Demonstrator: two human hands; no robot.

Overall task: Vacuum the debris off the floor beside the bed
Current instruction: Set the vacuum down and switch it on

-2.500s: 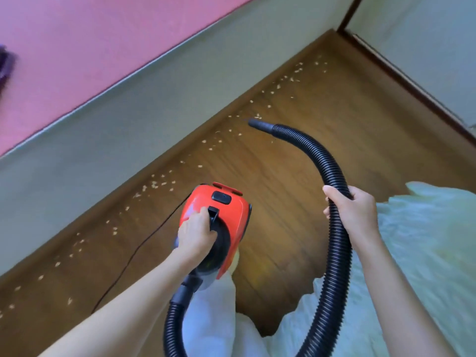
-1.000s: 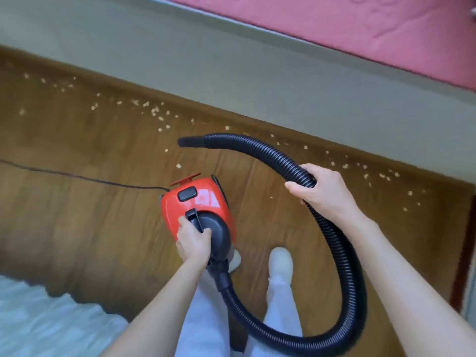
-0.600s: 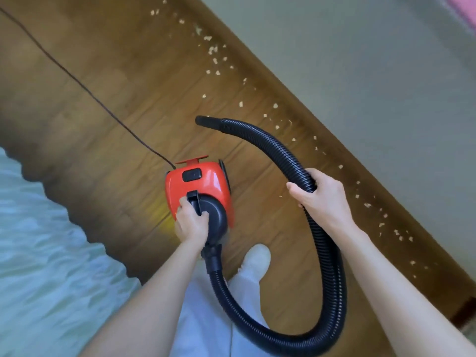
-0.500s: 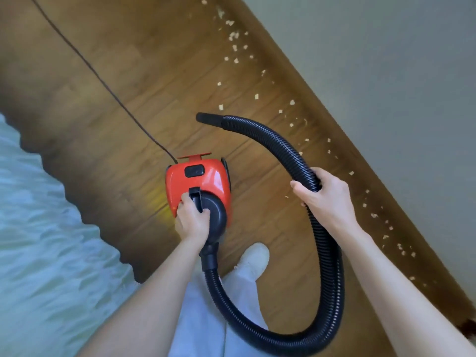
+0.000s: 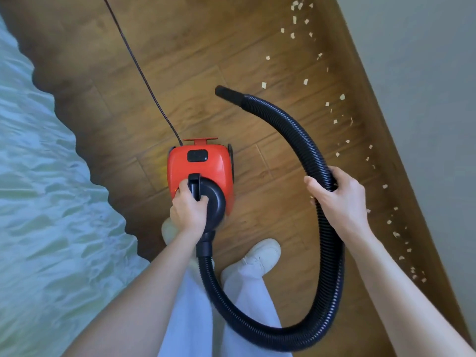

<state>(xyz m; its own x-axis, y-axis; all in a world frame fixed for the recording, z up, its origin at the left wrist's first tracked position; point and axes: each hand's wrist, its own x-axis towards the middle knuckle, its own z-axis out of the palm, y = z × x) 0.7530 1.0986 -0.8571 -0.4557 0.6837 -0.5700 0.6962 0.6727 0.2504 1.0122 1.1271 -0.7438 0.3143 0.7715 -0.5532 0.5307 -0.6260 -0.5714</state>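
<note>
Fingers of the left hand [image 5: 189, 211] are curled round the black carry handle [image 5: 195, 188] of the red canister vacuum [image 5: 199, 164], which is carried clear of the floor at the centre of the frame. Fingers of the right hand [image 5: 340, 198] wrap the ribbed black hose [image 5: 304, 140] at centre right, thumb on the near side.

In the head view, the one view there is, the hose runs from the vacuum's rear, loops low across the bottom of the frame in front of the white trousers [image 5: 247, 300], rises through the right hand and arcs over to the nozzle [image 5: 226, 93] at upper centre. The nozzle points toward the upper left, well apart from the debris [image 5: 334, 122], a trail of pale flecks strung along the wooden floor [image 5: 270, 60] close to the grey bed base [image 5: 425, 99] on the right, from top centre down to lower right. A power cord [image 5: 140, 70] leads off to the upper left, and a pale crumpled sheet [image 5: 46, 202] fills the left.

Judging by the unbroken trail, little or nothing is picked up yet; the whole strip is left, and the nozzle must first swing right and down onto the flecks.
</note>
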